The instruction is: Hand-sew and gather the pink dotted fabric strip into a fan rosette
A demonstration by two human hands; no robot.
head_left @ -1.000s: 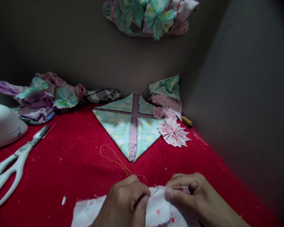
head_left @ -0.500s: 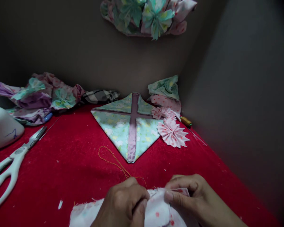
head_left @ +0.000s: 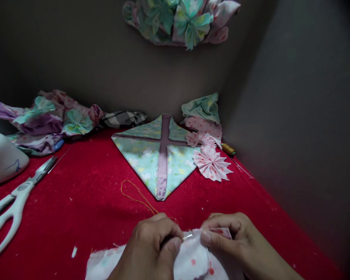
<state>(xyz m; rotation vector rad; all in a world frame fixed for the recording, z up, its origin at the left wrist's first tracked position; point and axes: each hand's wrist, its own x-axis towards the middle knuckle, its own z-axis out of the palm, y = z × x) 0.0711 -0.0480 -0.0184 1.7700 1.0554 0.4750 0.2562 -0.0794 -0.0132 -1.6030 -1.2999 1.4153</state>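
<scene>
White cloth with red spots [head_left: 191,258] lies bunched at the bottom edge, between my two hands. My left hand [head_left: 153,243] is closed, thumb and forefinger pinching the cloth at its upper edge. A thin shiny sliver, apparently a needle [head_left: 188,236], shows at those fingertips against the fabric. On the right, my right hand [head_left: 229,237] pinches a folded edge of the same cloth between thumb and fingers. Orange thread [head_left: 137,190] loops over the red tabletop and passes behind my left hand. The needle's far end is hidden.
Scissors [head_left: 20,194] with white handles lie left, beside a white rounded object [head_left: 4,159]. Ahead is a green kite-shaped fabric piece [head_left: 142,155] with pleated pink rosettes [head_left: 211,163] at its right. A thread spool [head_left: 228,149] and fabric bundles [head_left: 58,112] stand near the wall.
The shiny sliver has come into sight between my hands. My left fingertips have shifted slightly left, and the thread behind that hand has moved a little. The cloth stays held.
</scene>
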